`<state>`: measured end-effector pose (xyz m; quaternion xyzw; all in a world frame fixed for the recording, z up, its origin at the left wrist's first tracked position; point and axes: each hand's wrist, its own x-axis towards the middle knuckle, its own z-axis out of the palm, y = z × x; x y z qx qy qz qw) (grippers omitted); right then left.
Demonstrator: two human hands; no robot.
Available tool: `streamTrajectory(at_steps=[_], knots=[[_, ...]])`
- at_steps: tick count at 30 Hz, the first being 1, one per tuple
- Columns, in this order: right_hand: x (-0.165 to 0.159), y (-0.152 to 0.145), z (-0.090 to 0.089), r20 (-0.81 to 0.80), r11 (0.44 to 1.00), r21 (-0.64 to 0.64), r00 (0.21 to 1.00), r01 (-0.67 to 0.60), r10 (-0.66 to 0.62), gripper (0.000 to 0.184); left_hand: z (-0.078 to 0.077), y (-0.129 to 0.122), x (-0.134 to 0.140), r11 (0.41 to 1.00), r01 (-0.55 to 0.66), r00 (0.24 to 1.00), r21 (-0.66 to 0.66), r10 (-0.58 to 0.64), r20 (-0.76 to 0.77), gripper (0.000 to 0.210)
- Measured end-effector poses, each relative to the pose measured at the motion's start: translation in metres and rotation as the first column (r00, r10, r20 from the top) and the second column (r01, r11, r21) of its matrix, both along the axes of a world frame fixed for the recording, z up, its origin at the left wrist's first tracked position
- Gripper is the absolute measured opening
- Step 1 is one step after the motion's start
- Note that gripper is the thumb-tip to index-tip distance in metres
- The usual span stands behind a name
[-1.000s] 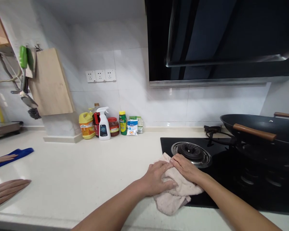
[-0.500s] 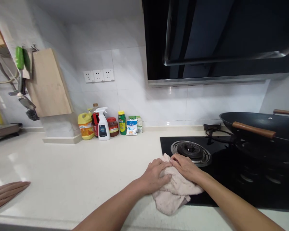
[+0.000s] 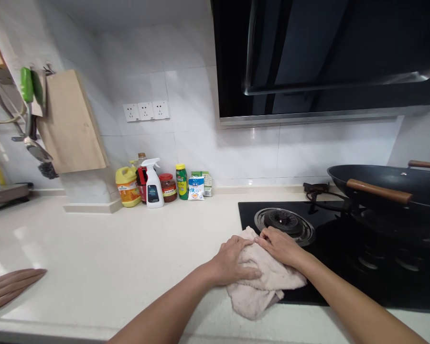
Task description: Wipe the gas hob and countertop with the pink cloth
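Observation:
A crumpled pale pink cloth [image 3: 268, 270] lies across the front left edge of the black gas stove [image 3: 338, 272], partly on the white counter [image 3: 136, 258]. My left hand [image 3: 234, 263] is closed over its left side, thumb stretched across the fabric. On the cloth's upper right part, my right hand [image 3: 277, 243] presses with bent fingers, gripping some fabric. Both hands are close together, just in front of the left burner [image 3: 283, 224]. Some fingertips are hidden in the folds.
A black wok [image 3: 390, 184] with wooden handles sits on the right burner, under the range hood [image 3: 326, 62]. Along the wall stand a white spray bottle [image 3: 153, 184], a yellow jug [image 3: 128, 187], a red-lidded jar [image 3: 168, 188] and packets. A folded brown cloth [image 3: 12, 289] lies at left.
My right hand has shifted slightly to the right, drawing the cloth's right edge a little further over the stove. My left hand stays nearly in place on the cloth.

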<state>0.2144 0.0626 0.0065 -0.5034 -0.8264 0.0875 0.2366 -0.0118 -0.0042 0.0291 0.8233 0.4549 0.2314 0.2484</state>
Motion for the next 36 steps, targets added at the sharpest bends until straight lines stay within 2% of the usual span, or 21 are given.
streamTrajectory(at_steps=[3,7,11,13,16,23,32,36], knots=[[-0.001,0.001,0.000,-0.031,1.000,0.022,0.999,-0.015,0.016,0.033,-0.001,0.003,0.000,1.000,-0.010,1.000,0.000,0.010,0.011,0.064],[-0.002,0.003,0.002,-0.047,1.000,0.026,0.999,-0.004,0.005,0.032,-0.005,0.011,-0.001,0.996,-0.091,0.996,0.006,0.091,0.018,0.057],[-0.002,0.005,0.003,-0.077,0.999,0.049,0.997,0.005,-0.001,0.030,-0.012,0.022,-0.006,0.949,-0.274,0.960,0.155,0.280,-0.022,0.053],[-0.002,0.007,0.002,-0.097,0.997,0.074,0.995,-0.001,0.008,0.029,-0.014,0.025,-0.008,0.928,-0.299,0.948,0.222,0.315,-0.039,0.048],[-0.002,0.009,0.000,-0.124,0.993,0.114,0.992,-0.009,0.023,0.028,-0.015,0.024,-0.008,0.934,-0.253,0.961,0.253,0.272,-0.042,0.039],[-0.002,0.008,0.002,-0.182,0.987,0.160,0.982,-0.019,0.048,0.030,-0.006,0.006,0.001,0.946,-0.072,0.988,0.317,0.112,-0.108,0.042],[-0.003,0.008,0.002,-0.227,0.978,0.206,0.970,-0.039,0.086,0.034,0.004,-0.015,0.010,0.965,0.100,0.985,0.244,-0.060,-0.164,0.047],[-0.004,0.009,0.001,-0.228,0.978,0.206,0.970,-0.033,0.081,0.032,0.004,-0.021,0.012,0.965,0.112,0.986,0.236,-0.078,-0.145,0.048]])
